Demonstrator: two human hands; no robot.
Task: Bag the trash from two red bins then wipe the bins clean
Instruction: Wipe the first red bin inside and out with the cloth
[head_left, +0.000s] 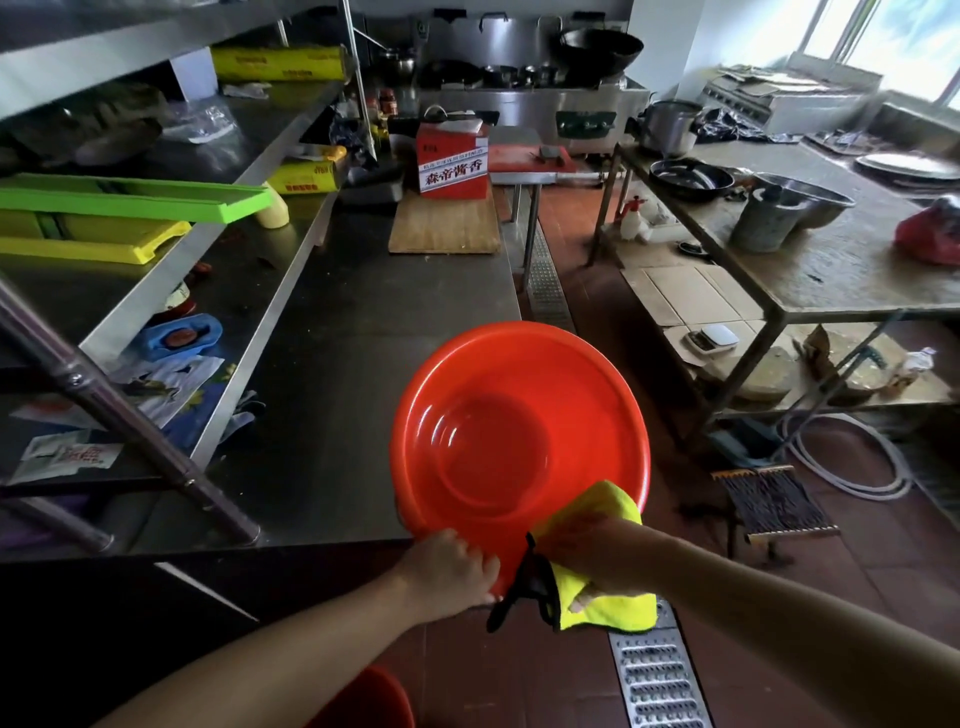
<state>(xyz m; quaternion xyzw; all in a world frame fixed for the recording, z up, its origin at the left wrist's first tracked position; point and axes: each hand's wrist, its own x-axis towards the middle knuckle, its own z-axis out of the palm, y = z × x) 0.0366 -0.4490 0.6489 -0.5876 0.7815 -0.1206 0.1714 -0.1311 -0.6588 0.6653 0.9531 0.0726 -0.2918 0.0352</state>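
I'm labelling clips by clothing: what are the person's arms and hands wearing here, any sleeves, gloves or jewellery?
Nothing shows on either one. The left hand and right hand are bare, with no gloves, and both forearms are uncovered as far as the frame's lower edge, so no sleeves are in view. No watch, ring or bracelet can be seen.

**Body: two bare forearms, no sleeves**

Two arms in view, entering from the bottom edge. Both forearms bare from frame edge to wrist; no sleeve or cuff visible on either. No watch, bracelet or strap at the wrists. No gloves.

Left hand (449, 571): bare, seen from the back, knuckles rounded. No ring seen on what shows.

Right hand (592, 558): bare, back and wrist showing. One fingertip shows low down, nail short and plain. No ring seen.

Upper arms, shoulders and torso out of frame; clothing cannot be told.
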